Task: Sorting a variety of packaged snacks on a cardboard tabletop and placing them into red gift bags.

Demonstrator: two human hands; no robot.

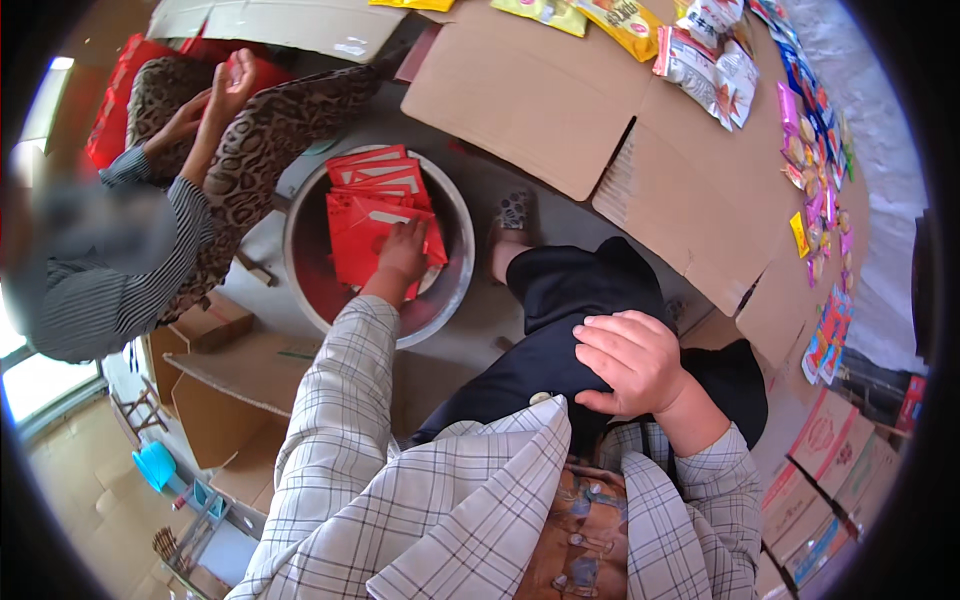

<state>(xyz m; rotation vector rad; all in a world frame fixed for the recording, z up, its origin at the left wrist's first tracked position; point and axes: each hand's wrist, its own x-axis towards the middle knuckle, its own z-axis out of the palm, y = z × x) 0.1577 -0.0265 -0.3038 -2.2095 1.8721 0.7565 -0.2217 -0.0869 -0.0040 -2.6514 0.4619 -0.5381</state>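
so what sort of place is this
Likely a makeshift indoor work area, perhaps in a small shop or home, though I can't tell which: opened-out cardboard with packaged snacks on it, a metal basin of red paper packets, and cartons at the right.

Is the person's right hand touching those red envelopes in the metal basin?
Apart. In the head view, the right hand is over black clothing, with the basin rim between it and the red envelopes.

One head-worn fisheye camera is looking steeply down, taking in the wearer's lap (585, 300) close below and the metal basin (452, 290) ahead.
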